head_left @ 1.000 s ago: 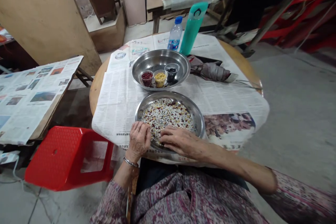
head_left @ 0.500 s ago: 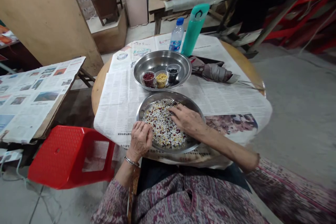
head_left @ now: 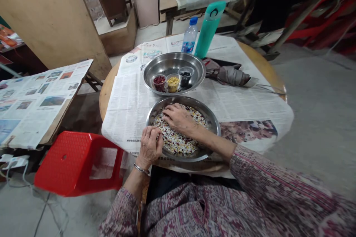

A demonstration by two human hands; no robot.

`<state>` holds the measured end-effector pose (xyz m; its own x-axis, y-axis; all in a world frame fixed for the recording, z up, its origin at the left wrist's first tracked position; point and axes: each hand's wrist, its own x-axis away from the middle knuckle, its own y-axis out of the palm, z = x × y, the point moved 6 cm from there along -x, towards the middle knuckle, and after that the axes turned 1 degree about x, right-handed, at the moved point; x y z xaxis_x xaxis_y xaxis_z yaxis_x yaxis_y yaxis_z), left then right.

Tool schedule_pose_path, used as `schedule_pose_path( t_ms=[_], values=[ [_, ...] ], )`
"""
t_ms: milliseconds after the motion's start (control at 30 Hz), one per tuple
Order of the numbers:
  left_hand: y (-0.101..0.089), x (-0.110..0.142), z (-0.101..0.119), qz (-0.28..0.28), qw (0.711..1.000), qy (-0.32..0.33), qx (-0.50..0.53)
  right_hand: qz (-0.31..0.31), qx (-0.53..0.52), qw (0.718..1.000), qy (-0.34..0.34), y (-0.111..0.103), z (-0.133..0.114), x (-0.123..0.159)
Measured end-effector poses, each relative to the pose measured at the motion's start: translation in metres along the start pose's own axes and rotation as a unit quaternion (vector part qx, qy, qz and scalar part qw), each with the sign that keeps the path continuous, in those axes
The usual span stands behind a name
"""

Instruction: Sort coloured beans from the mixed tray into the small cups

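Note:
A steel pan [head_left: 213, 120] full of mixed beans and grains [head_left: 178, 142] sits at the table's near edge. My left hand [head_left: 149, 146] rests on the pan's near-left rim with its fingers curled together; what they hold is hidden. My right hand [head_left: 178, 116] lies on the mix toward the pan's far left, fingers bent down into the grains. Behind it a second steel pan [head_left: 172, 60] holds three small cups: red beans [head_left: 159, 80], yellow grains [head_left: 172, 81] and black beans [head_left: 185, 75].
Newspaper [head_left: 128, 103] covers the round table. A water bottle [head_left: 189, 39], a teal flask [head_left: 208, 29] and a folded umbrella [head_left: 226, 74] stand at the back. A red plastic stool [head_left: 75, 163] is at the left, beside a newspaper-covered table [head_left: 36, 100].
My right hand has moved from the pan's near edge across the mix to its far left part. My left hand has stayed on the near-left rim.

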<state>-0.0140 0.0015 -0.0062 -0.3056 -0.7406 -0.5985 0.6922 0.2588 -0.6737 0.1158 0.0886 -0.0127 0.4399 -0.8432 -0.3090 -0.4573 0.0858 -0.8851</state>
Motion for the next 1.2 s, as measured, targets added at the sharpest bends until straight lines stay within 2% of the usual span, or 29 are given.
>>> schedule_pose_path(
  t_ms=[100,200,300,367,467,633,700,767,833,1000,1100,1200],
  values=[
    [-0.001,0.0,-0.001,0.007,1.0,-0.005,0.007,-0.04,-0.025,0.995,-0.088,0.006,-0.022,0.007],
    [-0.001,0.0,-0.001,0.007,1.0,-0.012,0.009,-0.094,-0.073,0.978,-0.171,0.007,-0.042,0.025],
    [-0.001,0.0,0.0,0.004,1.0,-0.007,0.002,-0.136,-0.089,0.962,-0.221,0.0,-0.044,0.044],
    [-0.001,0.0,0.0,0.004,1.0,-0.005,0.001,-0.15,-0.087,0.954,-0.244,-0.007,-0.035,0.055],
    [-0.001,0.0,0.0,0.002,1.0,-0.007,0.004,-0.122,-0.07,0.967,-0.215,-0.017,-0.007,0.058],
    [0.0,0.0,0.0,0.0,1.0,-0.009,0.007,0.004,-0.033,0.998,-0.06,-0.03,0.041,0.043],
    [-0.001,0.0,0.0,-0.001,1.0,-0.009,0.006,0.03,-0.003,1.0,0.001,-0.029,0.046,0.036],
    [0.0,0.0,-0.001,-0.003,1.0,-0.012,0.004,0.027,0.017,0.999,0.025,-0.025,0.038,0.03],
    [0.0,0.0,-0.002,-0.005,1.0,-0.015,0.002,0.011,0.012,1.0,0.008,-0.019,0.022,0.028],
    [0.001,0.0,0.0,-0.013,1.0,-0.013,-0.004,-0.077,-0.068,0.987,-0.121,-0.009,-0.016,0.05],
    [0.001,0.001,0.0,-0.016,1.0,-0.009,-0.006,-0.112,-0.096,0.976,-0.161,-0.017,-0.02,0.071],
    [0.002,0.001,0.0,-0.019,1.0,-0.003,-0.012,-0.16,-0.12,0.966,-0.166,-0.028,-0.016,0.087]
  ],
)
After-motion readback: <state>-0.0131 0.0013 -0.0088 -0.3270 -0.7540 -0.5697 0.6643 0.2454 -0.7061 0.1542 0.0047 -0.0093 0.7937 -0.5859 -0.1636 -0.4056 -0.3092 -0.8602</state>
